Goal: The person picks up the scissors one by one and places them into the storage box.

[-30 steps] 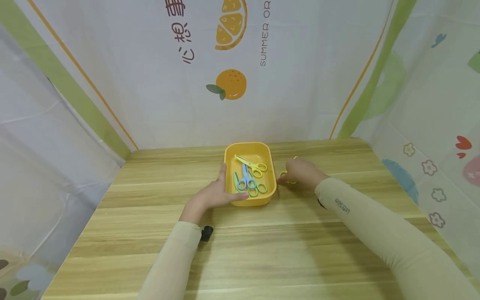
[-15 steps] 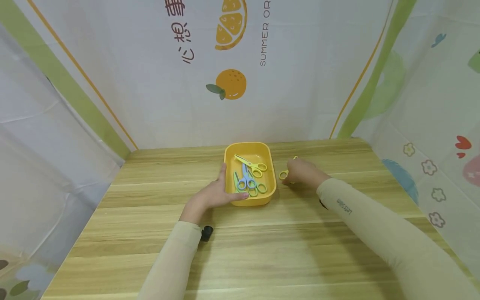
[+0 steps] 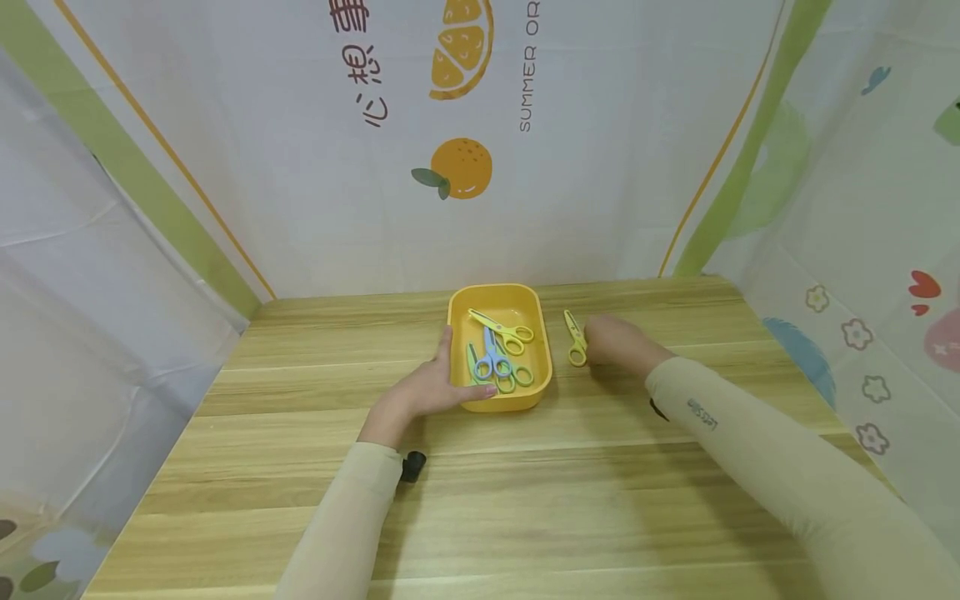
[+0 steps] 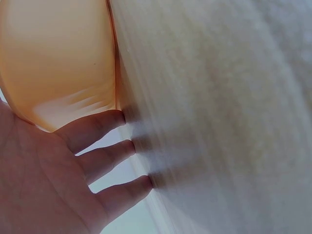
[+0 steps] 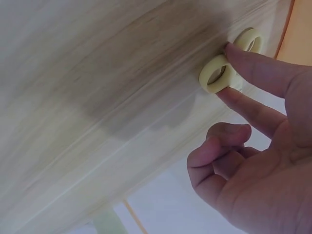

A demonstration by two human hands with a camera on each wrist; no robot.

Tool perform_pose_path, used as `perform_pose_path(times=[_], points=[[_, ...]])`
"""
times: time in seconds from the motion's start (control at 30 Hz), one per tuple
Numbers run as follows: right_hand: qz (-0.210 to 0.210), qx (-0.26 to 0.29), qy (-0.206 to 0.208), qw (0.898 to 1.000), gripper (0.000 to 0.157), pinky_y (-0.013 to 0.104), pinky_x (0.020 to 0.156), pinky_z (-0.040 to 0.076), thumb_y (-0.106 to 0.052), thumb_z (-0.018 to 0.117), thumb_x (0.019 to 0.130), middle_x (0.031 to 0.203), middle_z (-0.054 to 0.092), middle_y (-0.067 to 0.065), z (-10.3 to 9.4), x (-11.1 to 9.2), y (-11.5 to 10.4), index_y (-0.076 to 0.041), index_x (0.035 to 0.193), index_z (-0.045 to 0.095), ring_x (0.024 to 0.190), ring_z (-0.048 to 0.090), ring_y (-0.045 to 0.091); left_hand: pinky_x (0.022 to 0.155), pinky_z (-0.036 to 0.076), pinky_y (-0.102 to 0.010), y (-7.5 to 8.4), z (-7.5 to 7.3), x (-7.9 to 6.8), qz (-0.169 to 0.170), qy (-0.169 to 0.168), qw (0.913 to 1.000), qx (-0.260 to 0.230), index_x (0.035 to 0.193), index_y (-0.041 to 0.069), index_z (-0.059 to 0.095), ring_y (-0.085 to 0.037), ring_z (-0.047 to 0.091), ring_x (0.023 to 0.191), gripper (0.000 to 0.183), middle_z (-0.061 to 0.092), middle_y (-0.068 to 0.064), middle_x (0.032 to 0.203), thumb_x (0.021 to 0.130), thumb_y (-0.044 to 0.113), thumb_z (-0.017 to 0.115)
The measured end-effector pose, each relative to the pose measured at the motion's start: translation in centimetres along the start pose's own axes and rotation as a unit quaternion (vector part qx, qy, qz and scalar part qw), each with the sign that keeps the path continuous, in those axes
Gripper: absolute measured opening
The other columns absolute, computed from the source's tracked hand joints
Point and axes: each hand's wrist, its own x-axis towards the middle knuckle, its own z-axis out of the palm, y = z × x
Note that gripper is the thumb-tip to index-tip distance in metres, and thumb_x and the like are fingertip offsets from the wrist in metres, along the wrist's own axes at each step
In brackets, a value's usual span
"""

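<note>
My right hand point(image 3: 611, 342) pinches a handle ring of the yellow scissors point(image 3: 574, 337) between thumb and index finger, while its other fingers curl inward. Those scissors lie just right of the yellow plastic box point(image 3: 545, 354), blades pointing toward the back; the right wrist view shows both handle rings point(image 5: 213, 73). At the box's near left corner is my left hand point(image 3: 423, 392). Its thumb lies over the front rim and its straight fingers point(image 4: 109, 153) run along the left side, tips at the tabletop. Inside the box are yellow scissors point(image 3: 498, 327), blue scissors point(image 3: 492, 354) and green scissors point(image 3: 514, 381), overlapping.
The box stands near the back edge of the wood-grain table point(image 3: 525, 500). A printed white cloth point(image 3: 600, 167) hangs behind the table, with more cloth at both sides. A black wrist strap piece point(image 3: 412, 467) shows under the left sleeve.
My right hand has shifted slightly right. The scissors beside the box, mostly covered by the hand before, now show their blades and a ring. My left hand and the box stay put.
</note>
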Motion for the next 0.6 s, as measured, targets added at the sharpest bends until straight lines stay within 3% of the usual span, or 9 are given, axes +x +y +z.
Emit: perform_pose_path(times=[0.27, 0.47, 0.53, 0.6], points=[[-0.015, -0.007, 0.004, 1.0, 0.018, 0.031, 0.059, 0.04, 0.0, 0.062, 0.083, 0.072, 0.049, 0.003, 0.1, 0.1, 0.7, -0.012, 0.072, 0.055, 0.068, 0.046, 0.019, 0.128, 0.034, -0.056, -0.2, 0.0, 0.0, -0.005, -0.001, 1.0, 0.006, 0.168, 0.02, -0.024, -0.04, 0.043, 0.154, 0.15, 0.032, -0.028, 0.171, 0.077, 0.08, 0.079], [-0.022, 0.016, -0.023, 0.999, 0.014, 0.033, 0.064, 0.043, -0.007, 0.073, 0.08, 0.08, 0.052, 0.005, 0.1, 0.2, 1.1, -0.009, 0.082, 0.06, 0.076, 0.049, 0.022, 0.127, 0.035, -0.056, -0.1, 0.1, 0.0, -0.003, 0.0, 1.0, 0.006, 0.168, 0.02, -0.024, -0.04, 0.045, 0.153, 0.149, 0.034, -0.028, 0.17, 0.077, 0.08, 0.078], [-0.023, 0.015, -0.027, 0.999, 0.023, 0.036, 0.071, 0.047, -0.017, 0.081, 0.082, 0.089, 0.057, 0.009, 0.2, 0.1, 1.2, -0.004, 0.093, 0.065, 0.084, 0.052, 0.024, 0.127, 0.035, -0.056, -0.1, 0.1, 0.0, -0.004, 0.002, 1.0, 0.008, 0.169, 0.02, -0.023, -0.04, 0.045, 0.153, 0.149, 0.035, -0.028, 0.17, 0.078, 0.08, 0.078], [-0.021, 0.019, -0.029, 0.999, 0.047, 0.043, 0.085, 0.052, -0.032, 0.087, 0.086, 0.105, 0.061, 0.015, 0.3, -0.1, 1.3, 0.002, 0.113, 0.067, 0.097, 0.055, 0.028, 0.127, 0.036, -0.056, -0.1, 0.1, 0.0, -0.007, 0.002, 0.9999, 0.01, 0.168, 0.021, -0.024, -0.04, 0.046, 0.152, 0.149, 0.036, -0.028, 0.169, 0.078, 0.08, 0.078]])
